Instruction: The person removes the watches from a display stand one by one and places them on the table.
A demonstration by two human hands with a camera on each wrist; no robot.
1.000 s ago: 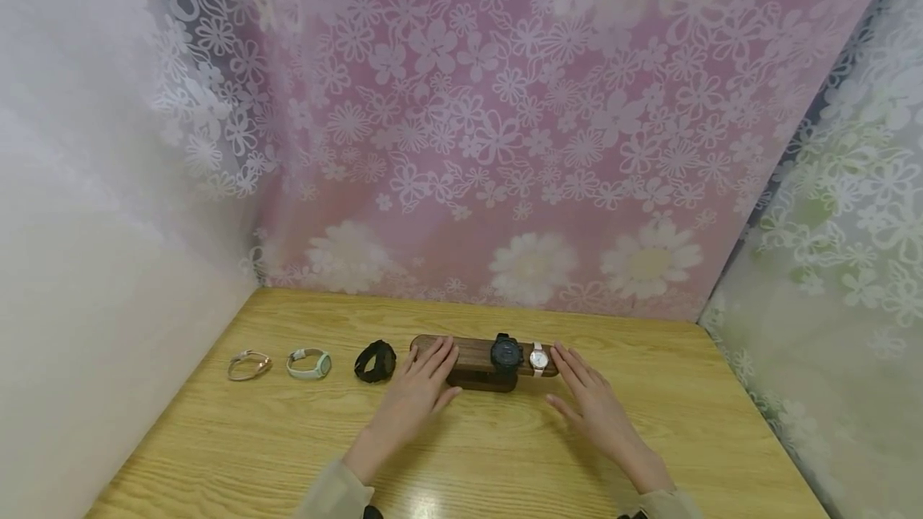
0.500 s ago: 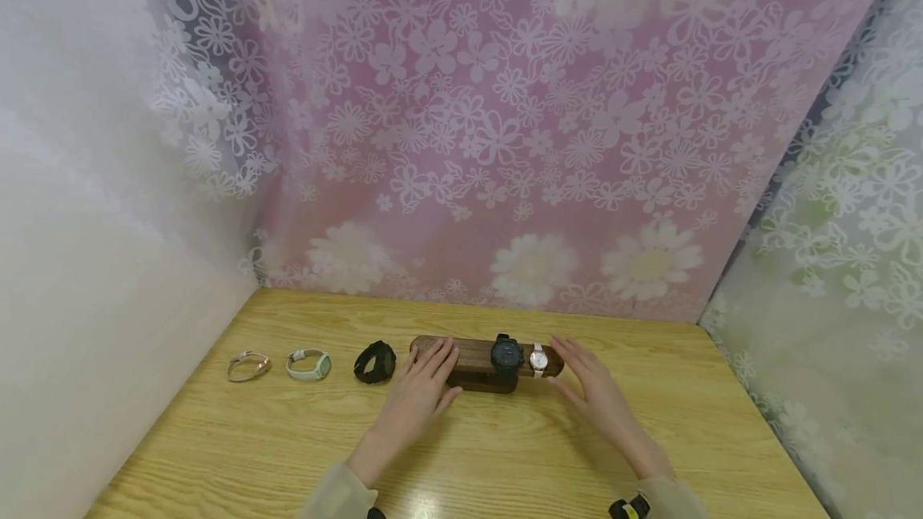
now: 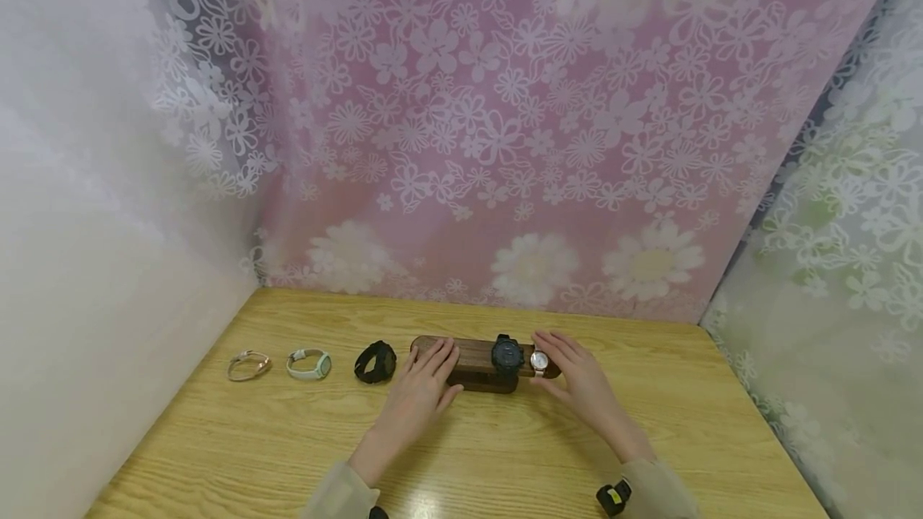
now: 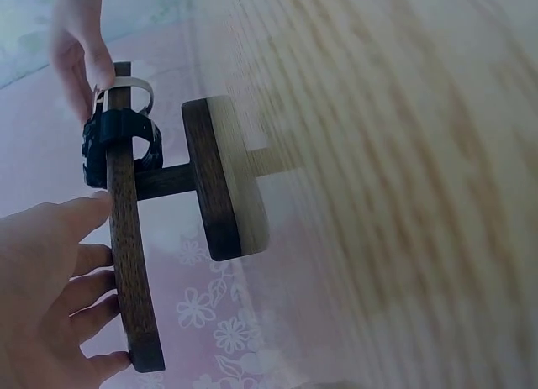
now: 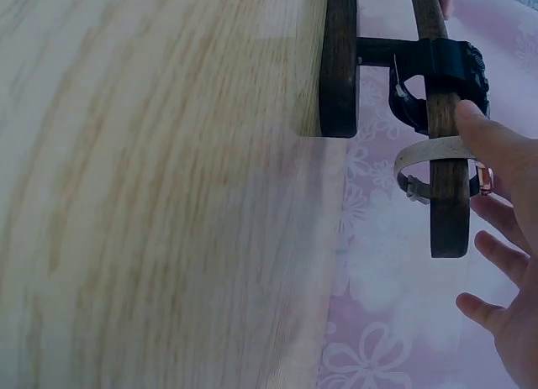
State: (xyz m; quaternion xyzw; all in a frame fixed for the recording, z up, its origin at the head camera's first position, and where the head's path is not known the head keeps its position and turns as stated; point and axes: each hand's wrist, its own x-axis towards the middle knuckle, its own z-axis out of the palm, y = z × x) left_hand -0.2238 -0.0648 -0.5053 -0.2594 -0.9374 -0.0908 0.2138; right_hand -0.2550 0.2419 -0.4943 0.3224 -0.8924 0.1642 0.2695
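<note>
A dark wooden watch stand (image 3: 472, 353) with a raised bar stands on the table. My left hand (image 3: 421, 392) rests on the left part of the bar, fingers lying straight over its top. Round the bar, right of the middle, sits a black watch (image 3: 508, 355). To its right is a small round-faced watch (image 3: 539, 361) with a pale strap. My right hand (image 3: 587, 387) reaches over the bar's right end beside this watch, fingers at the far side and thumb at the near side. In the right wrist view its thumb touches the bar (image 5: 449, 225) and its other fingers are spread.
Left of the stand lie a black watch (image 3: 375, 362), a pale green watch (image 3: 308, 364) and a thin rose-gold watch (image 3: 249, 365) in a row on the wooden table (image 3: 216, 439). Flower-patterned curtains (image 3: 469, 183) close off the back and sides.
My right hand has moved left from the bar's right end to the pale-strapped watch, now partly covering it. My left hand stays in place on the bar.
</note>
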